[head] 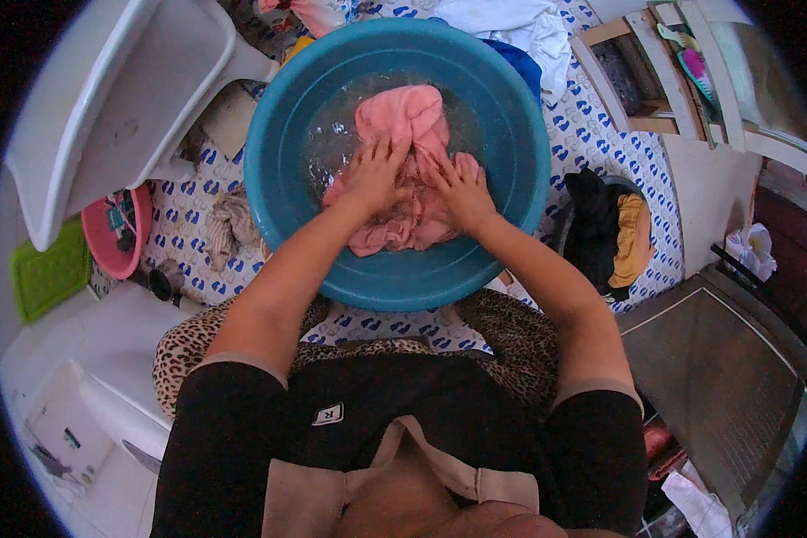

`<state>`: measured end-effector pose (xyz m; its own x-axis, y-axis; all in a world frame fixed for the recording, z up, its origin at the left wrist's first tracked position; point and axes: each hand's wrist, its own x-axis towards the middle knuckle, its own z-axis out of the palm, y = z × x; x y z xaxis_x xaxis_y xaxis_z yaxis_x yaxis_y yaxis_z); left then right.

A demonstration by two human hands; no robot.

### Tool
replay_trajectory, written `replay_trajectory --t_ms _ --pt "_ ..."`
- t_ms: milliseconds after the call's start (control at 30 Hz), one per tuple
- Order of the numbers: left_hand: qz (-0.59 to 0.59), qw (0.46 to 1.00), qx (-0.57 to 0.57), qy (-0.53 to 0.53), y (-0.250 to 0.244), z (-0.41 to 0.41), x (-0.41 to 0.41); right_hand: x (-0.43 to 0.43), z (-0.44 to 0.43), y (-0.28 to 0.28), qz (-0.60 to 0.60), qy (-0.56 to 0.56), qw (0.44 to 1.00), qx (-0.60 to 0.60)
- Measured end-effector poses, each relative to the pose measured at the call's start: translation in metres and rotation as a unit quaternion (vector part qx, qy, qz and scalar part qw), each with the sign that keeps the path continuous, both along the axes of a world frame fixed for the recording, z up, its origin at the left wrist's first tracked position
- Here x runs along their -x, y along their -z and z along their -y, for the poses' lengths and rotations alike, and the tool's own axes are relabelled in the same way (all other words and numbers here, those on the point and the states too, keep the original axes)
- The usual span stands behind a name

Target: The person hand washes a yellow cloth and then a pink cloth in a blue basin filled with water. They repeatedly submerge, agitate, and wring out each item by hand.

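Note:
A large round blue-green plastic basin (403,296) stands on the patterned floor before me, with water in its bottom. A wet pink cloth (403,114) lies bunched in the water, part of it rising toward the far side. My left hand (376,176) rests on the cloth left of its middle, fingers spread and pointing away from me. On the cloth's right part lies my right hand (464,195), its fingers also apart. Both palms face down and are hidden, and neither hand is plainly closed on the fabric.
A white plastic chair (155,87) leans in at upper left, near a pink basin (143,228) and a green basket (50,272). Dark and yellow clothes (595,222) fill a tub at right. White cloth (511,20) lies beyond the basin; a wooden rack (652,60) holds brushes.

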<state>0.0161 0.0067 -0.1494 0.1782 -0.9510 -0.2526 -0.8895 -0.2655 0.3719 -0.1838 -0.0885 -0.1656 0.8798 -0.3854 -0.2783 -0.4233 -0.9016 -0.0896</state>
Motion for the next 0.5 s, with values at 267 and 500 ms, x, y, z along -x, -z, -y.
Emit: replay_trajectory --t_ms 267,500 --pt "0.075 0.981 -0.176 0.003 0.065 -0.050 0.018 0.000 -0.023 0.076 -0.073 0.023 0.997 -0.005" --pt "-0.170 0.958 -0.228 -0.012 0.084 -0.002 -0.032 -0.031 -0.010 0.048 -0.095 0.086 0.988 -0.081"
